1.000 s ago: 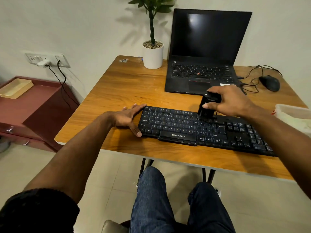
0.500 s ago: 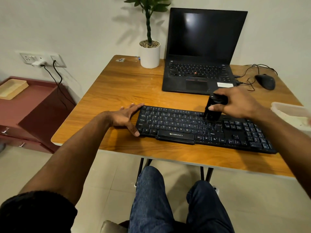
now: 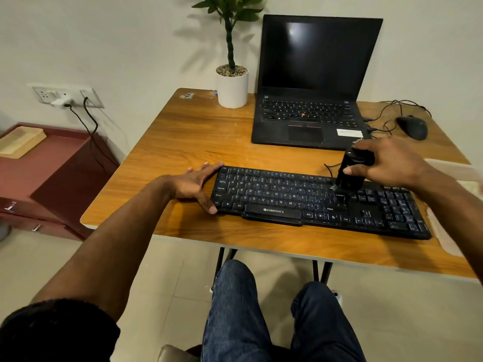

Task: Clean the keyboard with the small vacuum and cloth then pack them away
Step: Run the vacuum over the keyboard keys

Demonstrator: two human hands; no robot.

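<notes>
A black keyboard (image 3: 287, 197) lies across the front of the wooden table (image 3: 198, 137). My right hand (image 3: 392, 163) grips a small black vacuum (image 3: 349, 171), held upright with its nozzle down on the keys right of the keyboard's middle. My left hand (image 3: 194, 182) rests flat against the keyboard's left end, fingers straight along its edge and thumb at the front corner. No cloth can be made out; a pale container (image 3: 454, 171) sits partly hidden behind my right forearm at the right edge.
An open black laptop (image 3: 311, 105) stands at the back of the table, a white potted plant (image 3: 232, 84) to its left, a black mouse (image 3: 413, 126) with cable to its right. A maroon cabinet (image 3: 47, 173) with a tan tray stands at the left.
My right hand has carried the vacuum rightward along the keyboard, from near the middle toward the right-hand keys. My left hand has stayed at the keyboard's left end.
</notes>
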